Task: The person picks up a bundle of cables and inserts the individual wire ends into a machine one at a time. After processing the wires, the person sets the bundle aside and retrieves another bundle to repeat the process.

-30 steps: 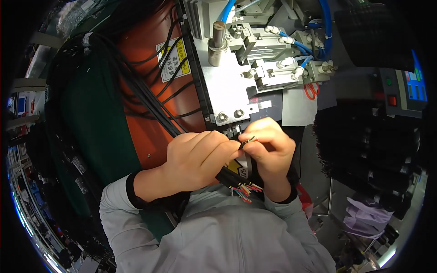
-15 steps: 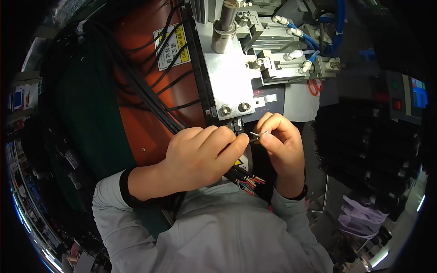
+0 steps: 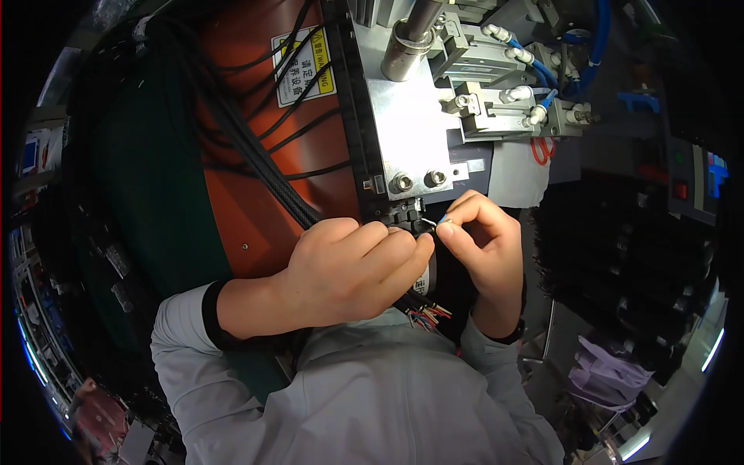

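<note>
My left hand (image 3: 353, 267) is closed, palm down, its fingertips pinched on what looks like a dark cable end that they mostly hide. Just right of it, my right hand (image 3: 487, 244) pinches a thin wire (image 3: 430, 223) between thumb and forefinger; bits of white and blue show there. Both hands work close together below a row of small black fixture blocks (image 3: 401, 213). Under my left hand hangs a bundle of black cables with stripped, coloured wire ends (image 3: 426, 314), red, white and green among them.
A metal plate with bolts (image 3: 415, 132) stands just beyond my hands, with pneumatic cylinders (image 3: 496, 108) and blue hoses behind it. Black cables (image 3: 263, 167) cross an orange-red panel (image 3: 232, 209) at left. Red-handled scissors (image 3: 542, 149) lie at right near many hanging dark cables (image 3: 620, 256).
The view has shifted a little, so the machine sits further right. My right fingers have moved slightly along the wire, and more of the black blocks shows above my left hand.
</note>
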Action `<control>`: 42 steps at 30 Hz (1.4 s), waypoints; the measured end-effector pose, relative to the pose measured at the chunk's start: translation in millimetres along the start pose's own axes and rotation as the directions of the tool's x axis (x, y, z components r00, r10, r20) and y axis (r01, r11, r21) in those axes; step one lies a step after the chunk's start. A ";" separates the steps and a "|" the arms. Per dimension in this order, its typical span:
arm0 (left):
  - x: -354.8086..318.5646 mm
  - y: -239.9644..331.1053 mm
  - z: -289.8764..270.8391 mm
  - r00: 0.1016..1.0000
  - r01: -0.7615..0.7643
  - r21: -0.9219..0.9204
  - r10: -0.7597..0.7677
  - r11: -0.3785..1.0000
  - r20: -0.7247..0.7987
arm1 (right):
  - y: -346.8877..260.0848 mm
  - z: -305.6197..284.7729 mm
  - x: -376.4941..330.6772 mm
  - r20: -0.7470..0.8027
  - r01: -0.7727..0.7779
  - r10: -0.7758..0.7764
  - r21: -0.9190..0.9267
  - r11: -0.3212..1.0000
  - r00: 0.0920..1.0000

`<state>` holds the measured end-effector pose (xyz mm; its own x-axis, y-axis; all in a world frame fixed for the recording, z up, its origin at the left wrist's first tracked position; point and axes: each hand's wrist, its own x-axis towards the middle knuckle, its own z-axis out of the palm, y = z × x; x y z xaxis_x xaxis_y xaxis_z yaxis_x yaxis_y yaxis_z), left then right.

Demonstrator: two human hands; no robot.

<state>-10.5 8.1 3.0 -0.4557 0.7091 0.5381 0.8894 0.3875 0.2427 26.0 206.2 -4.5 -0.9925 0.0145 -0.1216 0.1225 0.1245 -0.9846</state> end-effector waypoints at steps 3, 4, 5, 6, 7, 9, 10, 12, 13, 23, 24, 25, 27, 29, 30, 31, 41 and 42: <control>1.3 0.8 -0.4 1.000 -0.011 -0.010 0.011 1.000 0.006 | 0.3 -4.4 2.7 0.093 -0.147 0.130 0.197 0.969 0.987; 1.4 1.1 -1.0 1.000 -0.013 -0.002 0.013 1.000 0.026 | 1.1 -4.0 3.2 0.088 -0.159 0.141 0.237 0.958 0.986; 1.3 1.4 -1.1 0.999 -0.015 0.006 0.015 1.000 0.047 | 1.9 -3.4 3.4 0.082 -0.170 0.153 0.277 0.946 0.985; 0.2 1.3 0.0 0.999 -0.013 0.008 0.012 1.000 0.048 | 3.5 -0.9 3.5 0.085 -0.171 0.153 0.278 0.945 0.985; -1.4 1.3 2.5 0.998 0.005 0.021 -0.006 1.000 0.060 | 6.0 3.6 3.4 -0.004 -0.032 0.033 0.108 0.994 0.999; -3.0 1.5 6.3 0.996 0.039 0.046 -0.043 0.998 0.083 | 9.7 12.6 3.3 -0.113 0.210 -0.246 -0.265 0.941 0.963; -2.2 1.7 5.6 0.996 0.040 0.046 -0.043 0.998 0.083 | 10.3 15.9 4.3 -0.112 0.209 -0.246 -0.265 0.941 0.963; 0.3 2.6 2.5 0.985 0.050 0.148 -0.074 0.988 0.158 | 11.3 21.9 8.1 -0.122 0.268 -0.342 -0.406 0.874 0.932; 0.8 3.4 1.8 0.977 0.052 0.199 -0.091 0.979 0.194 | 11.8 23.1 8.8 -0.121 0.292 -0.390 -0.474 0.831 0.913; -2.1 6.4 5.1 0.969 0.104 0.233 -0.152 0.967 0.198 | 27.6 29.4 11.7 -0.138 0.355 -0.468 -0.479 0.803 0.873; -1.0 5.7 5.3 0.971 0.095 0.243 -0.143 0.965 0.191 | 29.9 29.8 11.8 -0.162 0.352 -0.462 -0.451 0.820 0.872; 0.0 5.2 5.5 0.974 0.085 0.253 -0.135 0.964 0.185 | 32.7 30.1 11.3 -0.186 0.348 -0.456 -0.422 0.837 0.871; 1.4 4.0 5.9 0.975 0.078 0.241 -0.124 0.967 0.184 | 42.7 30.1 8.3 -0.240 0.242 -0.292 -0.214 0.946 0.926; 3.2 1.9 6.1 0.980 0.069 0.213 -0.106 0.975 0.169 | 51.7 29.6 5.3 -0.227 -0.004 0.054 0.217 0.976 0.972; 3.5 0.9 6.2 0.980 0.066 0.214 -0.103 0.975 0.170 | 54.0 29.0 4.4 -0.229 -0.001 0.053 0.219 0.976 0.972; 3.8 -0.6 6.4 0.983 0.081 0.193 -0.111 0.978 0.148 | 55.5 28.0 4.0 -0.203 -0.014 0.072 0.277 0.961 0.977; -7.7 0.1 -11.0 0.953 0.192 0.191 -0.229 0.963 0.196 | 40.4 38.8 10.0 -0.187 -0.018 0.062 0.228 0.973 0.980; -11.6 4.0 -13.8 0.947 0.193 0.221 -0.241 0.956 0.214 | 43.2 36.1 10.0 -0.167 -0.049 0.085 0.205 0.977 0.982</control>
<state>-1.1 -6.7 8.8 -0.6534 0.7039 0.2786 0.7541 0.6377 0.1573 21.4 175.9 -52.8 -0.9648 0.1901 -0.1819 0.1689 -0.0828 -0.9822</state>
